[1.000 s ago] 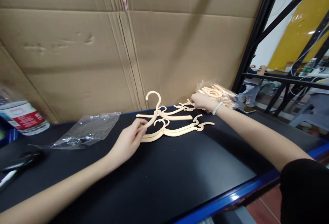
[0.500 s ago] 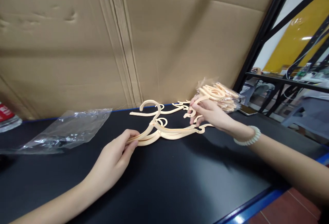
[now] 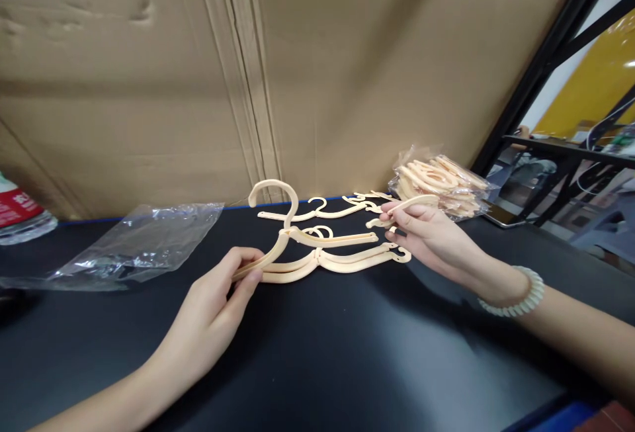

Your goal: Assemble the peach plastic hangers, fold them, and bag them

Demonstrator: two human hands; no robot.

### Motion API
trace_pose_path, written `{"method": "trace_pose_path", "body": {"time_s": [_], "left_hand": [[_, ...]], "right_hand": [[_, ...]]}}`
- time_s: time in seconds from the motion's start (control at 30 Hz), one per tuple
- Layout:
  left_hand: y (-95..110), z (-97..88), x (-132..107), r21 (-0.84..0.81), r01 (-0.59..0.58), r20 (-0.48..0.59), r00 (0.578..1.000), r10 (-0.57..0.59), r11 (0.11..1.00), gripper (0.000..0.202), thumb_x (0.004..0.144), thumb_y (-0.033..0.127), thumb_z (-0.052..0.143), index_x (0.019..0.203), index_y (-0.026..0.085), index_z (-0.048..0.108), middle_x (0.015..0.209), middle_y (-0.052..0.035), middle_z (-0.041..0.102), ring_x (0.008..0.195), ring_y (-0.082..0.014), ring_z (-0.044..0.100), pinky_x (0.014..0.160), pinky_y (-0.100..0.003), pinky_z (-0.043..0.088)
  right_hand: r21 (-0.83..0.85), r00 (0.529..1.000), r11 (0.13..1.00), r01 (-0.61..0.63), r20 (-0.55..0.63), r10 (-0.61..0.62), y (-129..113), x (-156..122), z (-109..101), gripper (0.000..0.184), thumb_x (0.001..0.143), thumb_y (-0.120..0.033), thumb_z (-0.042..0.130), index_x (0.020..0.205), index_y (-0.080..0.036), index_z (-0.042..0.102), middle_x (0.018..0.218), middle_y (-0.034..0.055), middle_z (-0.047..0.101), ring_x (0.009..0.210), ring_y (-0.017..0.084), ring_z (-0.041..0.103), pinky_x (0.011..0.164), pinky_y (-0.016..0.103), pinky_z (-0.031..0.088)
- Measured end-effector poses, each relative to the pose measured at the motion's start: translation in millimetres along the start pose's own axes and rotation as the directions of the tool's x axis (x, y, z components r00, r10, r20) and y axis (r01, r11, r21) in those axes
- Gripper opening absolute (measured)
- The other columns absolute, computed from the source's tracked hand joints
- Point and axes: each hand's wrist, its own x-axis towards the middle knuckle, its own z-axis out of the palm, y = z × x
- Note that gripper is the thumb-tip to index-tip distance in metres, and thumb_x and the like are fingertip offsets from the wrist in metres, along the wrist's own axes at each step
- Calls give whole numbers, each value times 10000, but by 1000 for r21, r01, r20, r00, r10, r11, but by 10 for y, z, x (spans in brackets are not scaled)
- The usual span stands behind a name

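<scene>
My left hand (image 3: 218, 303) pinches one arm of a cream plastic clothes hanger (image 3: 284, 240), whose hook stands up and whose other arm points right. Between the fingers of my right hand (image 3: 426, 230) is a curved cream hanger piece (image 3: 414, 202) with a notched end toward the hanger; a small gap separates the two. Below the held hanger lie hangers (image 3: 342, 262) close together on the black table. Farther back lies another hanger (image 3: 317, 212). Some loose hanger parts (image 3: 370, 196) are partly hidden near my right hand.
A clear bag packed with cream hanger parts (image 3: 441, 184) rests at the back right. On the left are a flat clear plastic bag (image 3: 149, 240) and a bottle with a red label (image 3: 22, 210). Cardboard (image 3: 347, 75) stands behind the table (image 3: 322, 359). A black metal rack (image 3: 555, 61) rises at right.
The left hand has raised its hanger slightly, away from the hangers on the table. The right hand's piece has moved right, away from the hanger's arm end. The view has shifted a little.
</scene>
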Motion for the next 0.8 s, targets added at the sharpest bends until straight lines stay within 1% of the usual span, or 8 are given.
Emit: {"method": "trace_pose_path", "body": {"time_s": [0.1, 0.23, 0.33, 0.43, 0.53, 0.63, 0.7, 0.8], "left_hand": [[-26, 2, -6, -12, 9, 12, 1000, -9, 1000, 231, 943, 460, 466, 1006, 246, 531, 907, 8, 644, 858, -187, 629, 726, -245, 459], [-35, 4, -16, -25, 14, 21, 1000, -13, 1000, 232, 941, 459, 476, 1024, 249, 531, 935, 7, 650, 895, -187, 634, 746, -241, 463], [-19, 5, -8, -18, 7, 15, 1000, -6, 1000, 230, 942, 453, 476, 1018, 246, 538, 931, 7, 654, 865, -180, 635, 739, -240, 464], [-6, 8, 8, -6, 1, 24, 1000, -1, 1000, 221, 944, 441, 474, 1011, 243, 545, 920, 7, 658, 844, -180, 633, 725, -243, 464], [-4, 8, 15, -12, 2, 28, 1000, -1, 1000, 228, 944, 444, 470, 1012, 242, 553, 917, 5, 663, 856, -189, 635, 716, -250, 466], [-5, 1, 8, -24, 6, 37, 999, -5, 1000, 228, 946, 441, 470, 1014, 242, 557, 927, 3, 663, 871, -193, 637, 723, -256, 467], [-6, -2, 2, -37, 8, 42, 999, -6, 999, 213, 950, 425, 471, 1019, 242, 556, 933, 4, 665, 872, -190, 637, 743, -260, 468], [-6, 0, -1, -48, 0, 43, 999, 2, 999, 194, 952, 402, 475, 1023, 241, 557, 941, 5, 666, 881, -187, 636, 763, -261, 469]], "right_hand": [[30, 1000, 1000, -4, 8, 3, 13, 6, -11, 207, 803, -383, 737, 835, -193, 662, 968, 10, 618, 733, 93, 569, 606, 224, 449], [23, 999, 1000, 17, 50, -18, -1, 5, -9, 210, 836, -388, 701, 839, -199, 610, 836, -5, 607, 602, 74, 535, 486, 196, 385], [-21, 997, 1000, 14, 77, -12, -7, 3, -14, 207, 758, -297, 782, 811, -189, 614, 761, -20, 596, 608, 73, 545, 529, 203, 429], [-92, 994, 995, -33, 99, 42, 6, -4, -31, 245, 685, -245, 829, 847, -179, 658, 718, -14, 623, 623, 88, 578, 583, 227, 472], [-147, 992, 986, -75, 92, 90, 25, -14, -41, 286, 659, -268, 843, 874, -171, 681, 718, 6, 663, 614, 102, 599, 583, 244, 481], [-185, 991, 979, -87, 80, 103, 28, -27, -27, 256, 658, -297, 842, 795, -159, 675, 693, 7, 657, 601, 96, 582, 577, 239, 469], [-163, 988, 981, -104, 92, 120, 19, -35, -14, 250, 667, -310, 838, 759, -161, 658, 681, -5, 634, 607, 94, 569, 593, 243, 472], [-100, 984, 987, -123, 120, 135, 3, -43, -12, 247, 689, -308, 830, 800, -171, 657, 692, -16, 613, 623, 92, 561, 618, 246, 479]]}}
